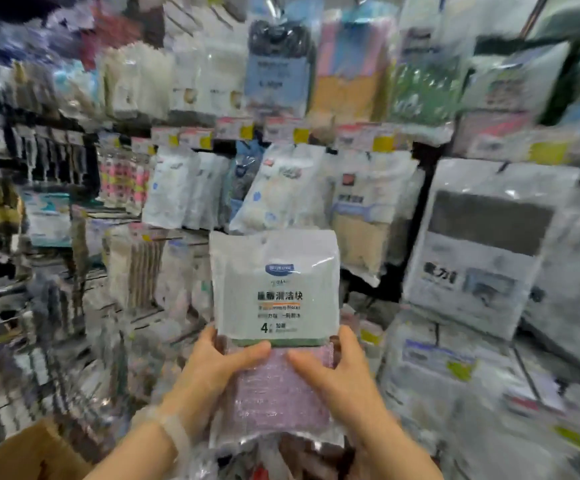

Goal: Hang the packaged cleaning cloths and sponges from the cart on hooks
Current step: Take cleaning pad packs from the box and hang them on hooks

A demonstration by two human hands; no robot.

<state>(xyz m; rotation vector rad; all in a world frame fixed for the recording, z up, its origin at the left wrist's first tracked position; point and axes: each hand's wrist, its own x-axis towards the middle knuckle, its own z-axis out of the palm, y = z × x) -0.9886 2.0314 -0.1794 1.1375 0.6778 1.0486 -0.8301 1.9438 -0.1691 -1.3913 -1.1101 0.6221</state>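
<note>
Currently both hands — left hand (224, 358), right hand (333, 363) — pinch the sponge pack (274, 292) at its lower part; its long axis stands upright, hang hole topmost — display hooks beyond.

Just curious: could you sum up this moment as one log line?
phase: carrying | left hand: grips sponge pack | right hand: grips same pack | pack: upright, not hung

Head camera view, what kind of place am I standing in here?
Most likely a shop's household cleaning aisle. Packaged cloths hang in rows, small price tags line the rails, and both hands hold a sponge pack up to the display.
</note>
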